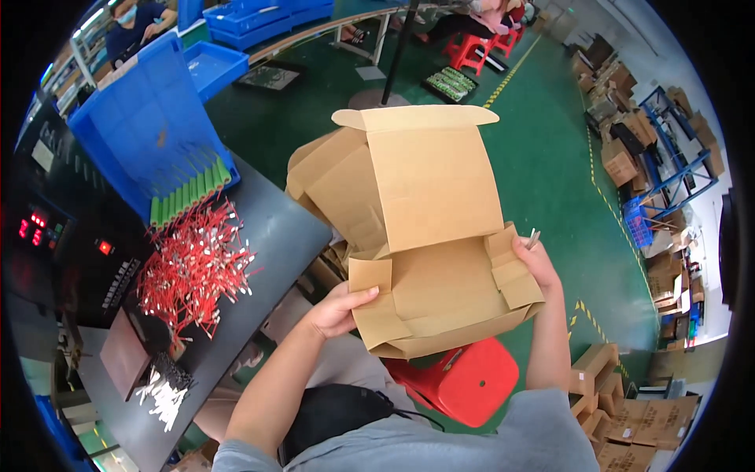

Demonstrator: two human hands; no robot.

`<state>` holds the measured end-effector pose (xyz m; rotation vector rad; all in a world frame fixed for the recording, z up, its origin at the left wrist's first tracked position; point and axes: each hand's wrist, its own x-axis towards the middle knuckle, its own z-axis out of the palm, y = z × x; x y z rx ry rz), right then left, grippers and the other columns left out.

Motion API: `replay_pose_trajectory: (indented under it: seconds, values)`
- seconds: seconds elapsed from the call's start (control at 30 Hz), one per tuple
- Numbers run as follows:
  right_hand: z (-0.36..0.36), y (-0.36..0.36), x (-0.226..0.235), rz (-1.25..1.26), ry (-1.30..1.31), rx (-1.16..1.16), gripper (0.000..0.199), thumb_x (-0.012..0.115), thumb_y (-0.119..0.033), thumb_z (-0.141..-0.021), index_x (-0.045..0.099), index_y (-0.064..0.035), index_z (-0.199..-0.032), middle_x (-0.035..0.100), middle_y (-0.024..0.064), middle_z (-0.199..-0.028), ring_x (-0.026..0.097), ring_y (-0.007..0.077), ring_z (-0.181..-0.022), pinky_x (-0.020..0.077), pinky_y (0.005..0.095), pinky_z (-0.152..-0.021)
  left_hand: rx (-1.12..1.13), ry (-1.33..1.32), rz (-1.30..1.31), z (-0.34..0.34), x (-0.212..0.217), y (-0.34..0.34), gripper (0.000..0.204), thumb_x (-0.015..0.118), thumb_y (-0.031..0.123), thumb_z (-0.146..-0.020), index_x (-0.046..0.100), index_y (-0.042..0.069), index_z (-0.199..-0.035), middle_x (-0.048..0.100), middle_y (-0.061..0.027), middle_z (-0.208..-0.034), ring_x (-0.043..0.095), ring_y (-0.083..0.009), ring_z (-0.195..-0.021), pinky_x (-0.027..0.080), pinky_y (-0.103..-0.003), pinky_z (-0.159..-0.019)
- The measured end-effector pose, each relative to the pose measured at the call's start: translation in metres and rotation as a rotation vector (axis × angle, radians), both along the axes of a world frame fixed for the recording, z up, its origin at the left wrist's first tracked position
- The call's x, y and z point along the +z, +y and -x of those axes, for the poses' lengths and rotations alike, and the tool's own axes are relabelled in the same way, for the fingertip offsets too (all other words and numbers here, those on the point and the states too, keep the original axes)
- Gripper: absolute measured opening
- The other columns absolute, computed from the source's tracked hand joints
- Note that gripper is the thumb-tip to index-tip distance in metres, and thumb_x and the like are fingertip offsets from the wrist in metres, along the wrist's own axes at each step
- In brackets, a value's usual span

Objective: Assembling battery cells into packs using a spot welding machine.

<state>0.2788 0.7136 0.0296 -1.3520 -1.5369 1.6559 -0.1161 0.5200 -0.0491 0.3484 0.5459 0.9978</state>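
An open brown cardboard box is held up in front of me, tilted, with its lid standing away from me. Nothing lies on the part of its bottom that shows. My left hand is closed on its left side wall, thumb on the inner side. My right hand grips the right side wall; a thin metal tool, its kind too small to tell, sticks out from between the fingers. Behind the box, more folded brown cardboard shows, partly hidden by the lid.
On the grey table to my left lie a heap of red wires, green cylindrical cells in a tilted blue bin, and white strips. A red stool stands below the box. Cartons are stacked at right.
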Motion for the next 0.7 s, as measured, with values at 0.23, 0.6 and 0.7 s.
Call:
replay_pose_trajectory:
  seconds: [0.23, 0.6, 0.7]
  values:
    - [0.014, 0.019, -0.025, 0.080, 0.273, -0.063, 0.048, 0.068, -0.045, -0.102, 0.068, -0.0029, -0.124, 0.074, 0.0054, -0.111, 0.071, 0.0132, -0.097, 0.0574, 0.0323, -0.083, 0.013, -0.102, 0.013, -0.008, -0.054, 0.006, 0.055, 0.066, 0.031, -0.105, 0.048, 0.003, -0.149, 0.061, -0.0111, -0.144, 0.060, -0.0223, -0.131, 0.049, -0.040, -0.111]
    - [0.043, 0.073, -0.023, 0.166, -0.028, 0.015, 0.039, 0.070, -0.042, -0.101, 0.072, -0.0054, -0.114, 0.075, 0.0044, -0.107, 0.070, 0.0144, -0.093, 0.0571, 0.0347, -0.082, 0.030, -0.062, 0.040, -0.012, -0.078, 0.020, 0.053, 0.065, 0.025, -0.105, 0.048, 0.002, -0.150, 0.060, -0.0129, -0.145, 0.059, -0.0239, -0.134, 0.048, -0.040, -0.114]
    - [0.039, 0.094, -0.023, -0.011, -0.370, -0.040, 0.036, 0.073, -0.036, -0.099, 0.073, -0.0050, -0.116, 0.075, 0.0095, -0.110, 0.072, 0.0186, -0.096, 0.0579, 0.0349, -0.083, 0.085, 0.091, 0.133, -0.022, -0.089, 0.032, 0.044, 0.065, 0.022, -0.105, 0.053, 0.005, -0.144, 0.065, -0.0086, -0.136, 0.064, -0.0234, -0.124, 0.053, -0.042, -0.107]
